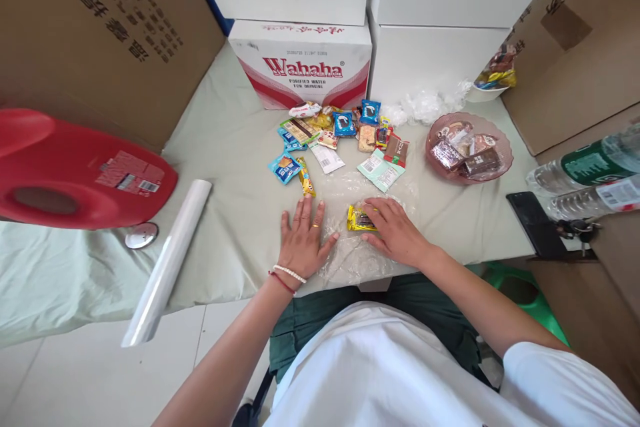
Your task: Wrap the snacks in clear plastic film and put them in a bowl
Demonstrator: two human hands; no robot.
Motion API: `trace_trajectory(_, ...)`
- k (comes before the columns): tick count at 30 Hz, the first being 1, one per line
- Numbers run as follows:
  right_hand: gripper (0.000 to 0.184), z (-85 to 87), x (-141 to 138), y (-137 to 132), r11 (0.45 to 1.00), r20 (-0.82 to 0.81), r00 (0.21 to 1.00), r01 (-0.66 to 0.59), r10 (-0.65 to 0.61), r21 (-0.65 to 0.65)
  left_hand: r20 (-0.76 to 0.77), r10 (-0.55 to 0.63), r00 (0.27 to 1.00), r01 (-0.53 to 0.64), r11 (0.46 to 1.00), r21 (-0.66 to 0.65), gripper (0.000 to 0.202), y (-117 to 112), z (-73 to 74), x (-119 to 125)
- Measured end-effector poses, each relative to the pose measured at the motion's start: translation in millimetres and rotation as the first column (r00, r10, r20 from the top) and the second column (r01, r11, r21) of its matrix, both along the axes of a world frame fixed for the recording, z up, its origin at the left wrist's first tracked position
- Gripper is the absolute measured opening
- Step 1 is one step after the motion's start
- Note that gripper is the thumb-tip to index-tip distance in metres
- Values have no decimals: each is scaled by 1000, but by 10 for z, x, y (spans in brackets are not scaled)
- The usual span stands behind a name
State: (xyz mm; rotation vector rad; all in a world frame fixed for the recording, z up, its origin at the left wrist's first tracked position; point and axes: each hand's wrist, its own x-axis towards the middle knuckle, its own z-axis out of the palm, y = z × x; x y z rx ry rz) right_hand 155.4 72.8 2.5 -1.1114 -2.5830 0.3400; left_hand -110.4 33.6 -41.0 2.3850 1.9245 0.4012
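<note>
A small yellow snack packet [358,219] lies on a sheet of clear plastic film [345,255] near the table's front edge. My right hand [397,230] has the packet's right end between its thumb and fingers, which hide that end. Flat on the tablecloth rests my left hand [304,237], fingers stretched out, its thumb at the film's left side. Just beyond its fingertips is a slim yellow packet [306,177]. Farther back are several wrapped snacks, among them a blue packet [285,167] and a pale green packet [381,170].
A pink glass bowl [503,170] of wrapped snacks stands right, near plastic bottles [555,177] and a black phone [536,223]. At left are a film roll [167,263] and a red jug [125,177]. A Wahaha box [305,70] and crumpled plastic [430,105] line the back.
</note>
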Motion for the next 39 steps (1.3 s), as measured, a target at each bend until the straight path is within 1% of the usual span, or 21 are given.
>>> trace_trajectory(2,61,37,206,-125,1000,-150,989,-17,19,18,23,-18,1000,16,996,89,64,-42,4,-33)
trace_trajectory(4,64,23,422,-317,999,-233,972,-32,36,20,39,-100,994,94,988,127,50,-90,9,-77)
trace_trajectory(5,67,-9,519,-428,999,-235,971,-37,39,12,49,-163,985,157,982,109,46,-112,13,-105)
trace_trajectory(7,71,-117,674,-645,999,-168,985,-35,31,-20,97,-295,951,295,955,20,48,-150,25,-175)
trace_trajectory(8,68,-183,728,-737,999,-121,992,-24,20,-36,133,-345,929,352,936,-33,52,-166,36,-217)
trace_trajectory(10,50,-307,792,-859,999,-62,998,11,-14,-53,207,-408,889,437,892,-118,61,-198,72,-309)
trace_trajectory(12,33,-376,812,-883,997,-86,995,50,-56,-64,243,-438,866,483,857,-177,71,-233,123,-390)
trace_trajectory(14,29,-358,811,-818,994,-171,983,56,-70,-89,243,-455,857,506,834,-220,74,-265,170,-436)
trace_trajectory(16,28,-258,808,-690,990,-264,962,36,-72,-139,232,-437,869,486,842,-233,62,-272,192,-432)
trace_trajectory(18,28,-112,806,-529,977,-318,943,29,-97,-210,241,-382,892,432,877,-210,42,-238,181,-383)
trace_trajectory(20,29,36,803,-359,955,-322,934,61,-157,-289,300,-309,903,368,915,-165,27,-160,151,-307)
trace_trajectory(22,33,151,794,-194,919,-298,926,107,-230,-379,404,-227,886,304,943,-136,26,-45,123,-225)
trace_trajectory(24,35,213,779,-44,867,-259,920,143,-295,-478,519,-92,850,201,967,-157,32,88,110,-156)
trace_trajectory(27,40,209,751,141,783,-178,908,213,-380,-585,623,171,763,-10,967,-254,42,273,121,-98)
trace_trajectory(29,44,159,731,228,741,-113,892,287,-438,-607,658,252,710,-88,958,-272,48,351,140,-93)
trace_trajectory(30,45,127,721,259,728,-77,885,326,-460,-603,677,252,691,-96,961,-260,50,370,149,-98)
trace_trajectory(32,44,65,705,301,719,-7,874,395,-486,-573,711,187,678,-48,976,-211,52,372,164,-111)
trace_trajectory(34,39,23,699,326,725,56,871,441,-489,-529,687,94,721,23,987,-159,64,347,164,-113)
trace_trajectory(36,36,21,709,353,730,133,874,467,-468,-499,603,52,796,33,991,-129,76,330,147,-90)
trace_trajectory(37,35,39,718,375,736,185,873,481,-451,-477,560,72,825,0,992,-127,69,334,132,-68)
trace_trajectory(39,37,113,730,446,772,293,855,514,-428,-375,507,175,844,-119,983,-141,42,372,92,-11)
